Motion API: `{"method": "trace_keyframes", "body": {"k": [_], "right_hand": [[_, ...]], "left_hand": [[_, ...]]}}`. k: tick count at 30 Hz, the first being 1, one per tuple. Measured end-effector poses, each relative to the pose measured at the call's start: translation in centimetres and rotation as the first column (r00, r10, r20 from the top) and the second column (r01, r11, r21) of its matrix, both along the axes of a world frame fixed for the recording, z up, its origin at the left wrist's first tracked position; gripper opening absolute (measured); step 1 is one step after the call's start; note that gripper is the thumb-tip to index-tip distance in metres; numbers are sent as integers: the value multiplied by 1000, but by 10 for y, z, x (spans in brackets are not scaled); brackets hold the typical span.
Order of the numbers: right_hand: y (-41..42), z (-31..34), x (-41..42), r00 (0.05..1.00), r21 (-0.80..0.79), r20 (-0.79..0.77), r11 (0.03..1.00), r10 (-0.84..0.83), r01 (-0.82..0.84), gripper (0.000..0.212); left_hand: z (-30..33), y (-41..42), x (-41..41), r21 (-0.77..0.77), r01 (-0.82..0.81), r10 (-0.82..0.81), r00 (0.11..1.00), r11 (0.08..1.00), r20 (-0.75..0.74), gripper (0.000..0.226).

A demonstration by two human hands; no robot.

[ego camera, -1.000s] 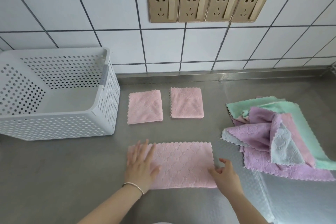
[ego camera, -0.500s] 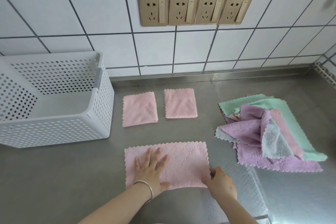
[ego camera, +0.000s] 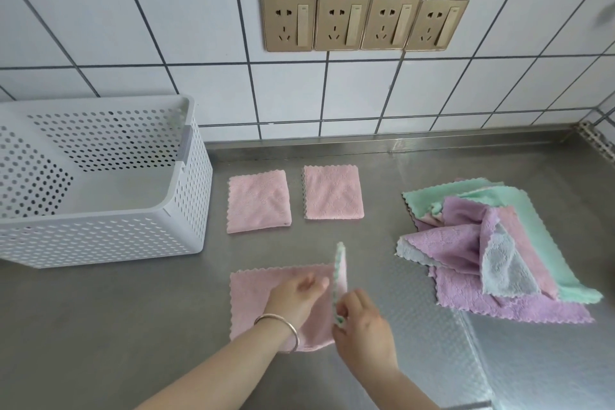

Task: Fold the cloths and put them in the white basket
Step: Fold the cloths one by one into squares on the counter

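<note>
A pink cloth [ego camera: 253, 293] lies on the steel counter near me. My right hand [ego camera: 362, 326] pinches its right edge and holds that half lifted upright over the middle. My left hand [ego camera: 296, 296], with a bracelet on the wrist, rests flat on the cloth's middle, fingers apart. Two folded pink cloths [ego camera: 259, 200] [ego camera: 332, 192] lie side by side further back. The white perforated basket [ego camera: 100, 236] stands at the left, nothing inside it. A loose pile of purple, green and grey cloths [ego camera: 492, 243] sits at the right.
The steel counter [ego camera: 100, 326] ends at a white tiled wall with a row of gold sockets [ego camera: 364, 23]. A seam in the counter [ego camera: 472, 343] runs forward under the cloth pile at the right.
My right hand has lifted the cloth's right edge and swung it up and leftward over the middle. My left hand has shifted right, toward the fold line. The camera moved closer.
</note>
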State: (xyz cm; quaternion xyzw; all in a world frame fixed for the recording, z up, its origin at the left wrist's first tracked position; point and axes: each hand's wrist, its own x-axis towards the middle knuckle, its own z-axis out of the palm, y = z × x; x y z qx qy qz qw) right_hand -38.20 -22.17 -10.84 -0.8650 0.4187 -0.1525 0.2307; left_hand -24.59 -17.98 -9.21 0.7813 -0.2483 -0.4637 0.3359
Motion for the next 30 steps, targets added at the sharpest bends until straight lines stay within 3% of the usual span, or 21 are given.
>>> {"method": "trace_keyframes", "body": {"k": [2,6,10,14,16,22,27,30], "right_hand": [[9,0,14,985,-188,58,971,161,-147,22],[19,-4,29,935,-311,61,897,349,-315,24],[25,-14,28,939,-167,-109,926,325,-340,85],[30,-28,25,906,-41,-251,931,342,-363,121],[31,-37,24,890,-45,-282,922,357,-384,129],[35,-49,26,863,-97,-298,886,408,-453,127],[37,-60,31,843,-84,-330,877,424,-474,98],[39,-62,33,845,-82,-332,880,419,-469,94]], "left_hand": [[7,-3,2,12,-32,31,999,999,17,38],[7,2,12,44,-103,95,982,994,162,42],[9,15,24,11,-215,209,957,976,200,41],[6,33,40,5,-212,206,957,977,205,19],[0,42,49,18,-215,207,957,976,202,19],[-24,61,59,45,-323,313,938,945,150,45],[-42,66,62,119,-401,375,907,908,190,46],[-49,65,62,176,-384,334,906,906,259,44]]}}
